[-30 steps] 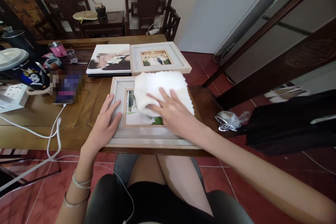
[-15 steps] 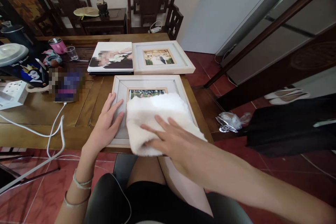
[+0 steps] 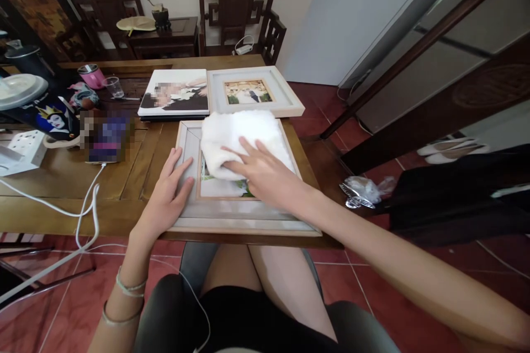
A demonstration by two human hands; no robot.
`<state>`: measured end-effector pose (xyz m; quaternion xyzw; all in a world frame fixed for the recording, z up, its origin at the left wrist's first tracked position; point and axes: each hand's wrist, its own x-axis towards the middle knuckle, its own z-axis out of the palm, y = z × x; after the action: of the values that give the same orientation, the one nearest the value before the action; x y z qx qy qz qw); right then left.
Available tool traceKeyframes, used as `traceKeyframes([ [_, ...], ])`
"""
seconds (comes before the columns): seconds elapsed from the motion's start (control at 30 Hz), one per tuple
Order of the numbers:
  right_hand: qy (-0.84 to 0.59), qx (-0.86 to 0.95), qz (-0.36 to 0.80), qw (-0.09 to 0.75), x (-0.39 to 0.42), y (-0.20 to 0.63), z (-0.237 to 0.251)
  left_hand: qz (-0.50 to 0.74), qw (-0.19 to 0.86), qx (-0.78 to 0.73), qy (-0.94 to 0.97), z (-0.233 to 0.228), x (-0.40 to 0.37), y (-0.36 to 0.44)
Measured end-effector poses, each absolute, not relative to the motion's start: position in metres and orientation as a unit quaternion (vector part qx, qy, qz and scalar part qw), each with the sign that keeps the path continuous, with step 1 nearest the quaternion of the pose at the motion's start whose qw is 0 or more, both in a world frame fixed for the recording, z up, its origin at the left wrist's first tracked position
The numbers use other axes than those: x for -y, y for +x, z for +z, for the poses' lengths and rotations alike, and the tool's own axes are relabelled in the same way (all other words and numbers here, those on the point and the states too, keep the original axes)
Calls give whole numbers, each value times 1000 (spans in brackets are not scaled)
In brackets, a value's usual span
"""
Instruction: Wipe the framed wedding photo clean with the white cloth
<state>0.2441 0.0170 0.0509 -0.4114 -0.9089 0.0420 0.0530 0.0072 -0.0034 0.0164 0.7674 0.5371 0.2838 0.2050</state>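
R hand [image 3: 265, 176] lies flat, fingers spread, pressing white cloth [image 3: 240, 135] on the near frame [image 3: 232, 215] at counter [image 3: 62, 187] edge, L hand [image 3: 168, 193] open, bracing frame's left rail; wiping seems partway, glass prob. half covered.

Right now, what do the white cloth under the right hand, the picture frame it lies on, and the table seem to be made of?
The white cloth looks like soft terry or plush fabric: fluffy, matte, thick folds. The picture frame seems pale wood or a wood-look moulding with a greyish painted inner band; a glass front is likely but hard to confirm. The table looks like varnished brown wood, with visible plank joints and a light sheen.
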Motion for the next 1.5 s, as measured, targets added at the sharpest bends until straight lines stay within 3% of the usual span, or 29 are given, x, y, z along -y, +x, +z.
traceKeyframes([
  [0.47, -343, 932, 112, -21, 27, 238, 65, 296, 203, -526, 771, 15, 2, 7],
  [0.8, -418, 908, -23, 34, -26, 253, 50, 295, 203, -538, 763, 17, 4, 8],
  [1.23, -291, 936, 187, 62, 61, 252, 65, 295, 210, -525, 770, 16, 3, 6],
  [1.37, -333, 929, 158, 43, 35, 246, 64, 290, 207, -531, 769, 15, 2, 6],
  [1.5, -392, 916, 58, 59, -11, 253, 54, 288, 205, -538, 765, 16, 3, 7],
])
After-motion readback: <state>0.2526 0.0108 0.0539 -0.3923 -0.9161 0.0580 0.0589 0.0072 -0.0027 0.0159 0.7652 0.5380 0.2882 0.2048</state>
